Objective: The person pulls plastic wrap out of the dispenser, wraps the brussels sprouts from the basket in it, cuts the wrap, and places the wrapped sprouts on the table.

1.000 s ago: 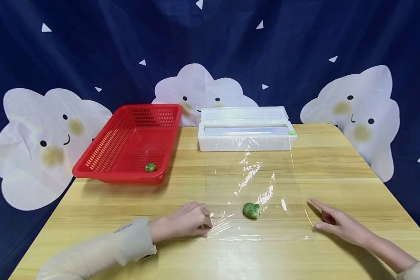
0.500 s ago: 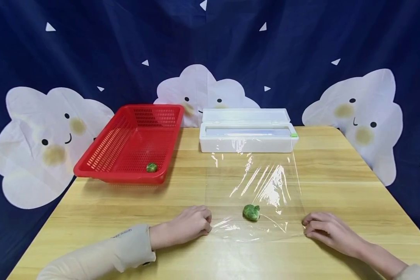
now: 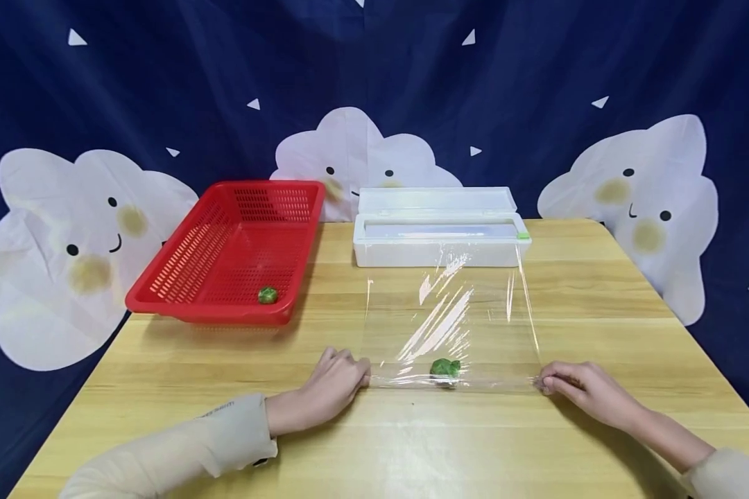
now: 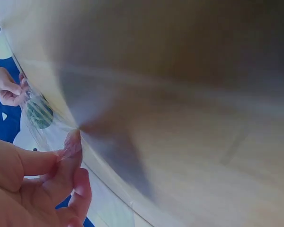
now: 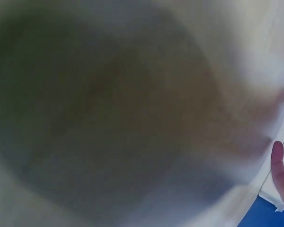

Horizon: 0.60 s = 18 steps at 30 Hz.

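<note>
A sheet of clear cling film (image 3: 449, 319) stretches forward from its white dispenser box (image 3: 437, 253). My left hand (image 3: 331, 388) pinches the film's near left corner, and its thumb and finger meet on the plastic in the left wrist view. At the near right corner, my right hand (image 3: 593, 391) grips the film between thumb and fingers. Between the hands is a small green leafy ball like a Brussels sprout (image 3: 443, 369), seen at the film's near edge. Only a few fingertips (image 5: 277, 156) of the right hand enter the right wrist view.
A red perforated basket (image 3: 243, 319) stands at the back left, holding another Brussels sprout (image 3: 267, 296). The dispenser's lid (image 3: 437, 200) is raised, and a green slider (image 3: 523, 235) sits at its right end. Behind the wooden table (image 3: 387, 450) hangs a dark blue curtain (image 3: 412, 76).
My right hand has gone from pointing beside the film to pinching its corner. Both hands have brought the film's near edge up and away from me, towards the sprout.
</note>
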Motion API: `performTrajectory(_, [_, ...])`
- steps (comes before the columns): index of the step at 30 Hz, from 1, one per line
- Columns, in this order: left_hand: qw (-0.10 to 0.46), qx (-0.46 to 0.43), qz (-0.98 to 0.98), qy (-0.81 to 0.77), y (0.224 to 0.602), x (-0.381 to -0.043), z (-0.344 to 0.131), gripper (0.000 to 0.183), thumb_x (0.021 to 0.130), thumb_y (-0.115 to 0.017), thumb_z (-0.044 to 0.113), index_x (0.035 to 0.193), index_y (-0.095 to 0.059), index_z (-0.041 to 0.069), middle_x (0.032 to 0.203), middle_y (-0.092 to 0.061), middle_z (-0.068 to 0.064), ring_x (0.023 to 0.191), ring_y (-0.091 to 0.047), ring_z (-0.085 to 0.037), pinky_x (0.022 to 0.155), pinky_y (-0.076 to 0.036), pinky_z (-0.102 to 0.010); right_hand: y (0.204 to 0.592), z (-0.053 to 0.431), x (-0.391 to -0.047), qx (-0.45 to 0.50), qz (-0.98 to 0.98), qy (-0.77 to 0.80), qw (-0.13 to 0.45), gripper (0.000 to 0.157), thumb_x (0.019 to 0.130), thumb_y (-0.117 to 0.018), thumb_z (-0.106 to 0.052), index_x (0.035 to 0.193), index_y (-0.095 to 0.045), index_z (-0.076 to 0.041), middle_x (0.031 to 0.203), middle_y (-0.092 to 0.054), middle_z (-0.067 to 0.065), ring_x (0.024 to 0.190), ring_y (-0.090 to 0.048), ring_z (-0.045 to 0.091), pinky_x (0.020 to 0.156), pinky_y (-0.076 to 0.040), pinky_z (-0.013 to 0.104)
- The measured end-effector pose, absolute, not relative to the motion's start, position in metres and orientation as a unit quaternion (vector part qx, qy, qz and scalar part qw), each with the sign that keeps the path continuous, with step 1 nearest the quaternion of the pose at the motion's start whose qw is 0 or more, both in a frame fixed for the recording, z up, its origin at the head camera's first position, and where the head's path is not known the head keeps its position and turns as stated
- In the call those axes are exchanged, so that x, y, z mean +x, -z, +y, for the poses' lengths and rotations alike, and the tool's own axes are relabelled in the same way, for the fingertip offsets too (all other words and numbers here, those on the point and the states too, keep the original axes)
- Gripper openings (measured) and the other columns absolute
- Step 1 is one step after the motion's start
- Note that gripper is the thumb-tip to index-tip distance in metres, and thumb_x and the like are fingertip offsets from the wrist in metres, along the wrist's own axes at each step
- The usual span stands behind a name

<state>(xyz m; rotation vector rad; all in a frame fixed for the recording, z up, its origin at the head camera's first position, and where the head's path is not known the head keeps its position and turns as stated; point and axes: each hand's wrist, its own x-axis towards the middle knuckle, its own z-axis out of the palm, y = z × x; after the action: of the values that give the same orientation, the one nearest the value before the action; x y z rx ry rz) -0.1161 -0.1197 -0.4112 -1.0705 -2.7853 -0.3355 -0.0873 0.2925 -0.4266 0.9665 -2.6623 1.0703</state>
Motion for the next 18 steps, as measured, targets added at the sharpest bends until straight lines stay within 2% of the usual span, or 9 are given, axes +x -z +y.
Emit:
performTrajectory(4, [0.044,-0.327,-0.938,0.107,0.41,-0.122,-0.114,0.017,0.087,-0.058,0.015,0.071,-0.053,0.014,0.058,-0.051,0.005,0.06,-0.047,-0.014,0.062,-0.027,-0.029,0.423,0.29,-0.091,0.25,-0.892,-0.377,-0.024,0.016,0.088,-0.055,-0.001,0.084,-0.064,-0.013,0.066,-0.058,-0.011,0.054,-0.051,0.001,0.045,-0.043,0.02])
performTrajectory(8, [0.012,-0.317,-0.942,0.107,0.408,-0.131,-0.109,0.018,0.086,-0.056,0.011,0.068,-0.051,0.013,0.054,-0.046,0.004,0.054,-0.045,-0.014,0.058,-0.025,-0.031,0.419,0.285,-0.094,0.197,-0.918,-0.341,-0.054,0.016,0.09,-0.054,-0.008,0.078,-0.063,-0.014,0.062,-0.055,-0.013,0.054,-0.047,-0.002,0.047,-0.042,0.02])
performTrajectory(14, [-0.035,-0.304,-0.951,0.052,0.406,-0.143,-0.097,0.018,0.081,-0.055,0.007,0.064,-0.052,0.013,0.055,-0.048,0.003,0.053,-0.045,-0.015,0.057,-0.025,-0.032,0.417,0.272,-0.094,0.166,-0.955,-0.246,-0.008,0.018,0.08,-0.062,-0.006,0.067,-0.06,-0.018,0.057,-0.05,-0.015,0.051,-0.039,-0.003,0.048,-0.037,0.02])
performTrajectory(18, [-0.033,-0.306,-0.95,-0.056,0.402,-0.142,-0.088,0.012,0.08,-0.057,0.006,0.069,-0.059,0.011,0.063,-0.056,-0.001,0.062,-0.045,-0.017,0.061,-0.028,-0.034,0.417,0.267,-0.091,0.143,-0.973,-0.182,0.02,0.027,0.076,-0.067,-0.013,0.057,-0.049,-0.019,0.059,-0.043,-0.01,0.052,-0.034,0.003,0.047,-0.031,0.021])
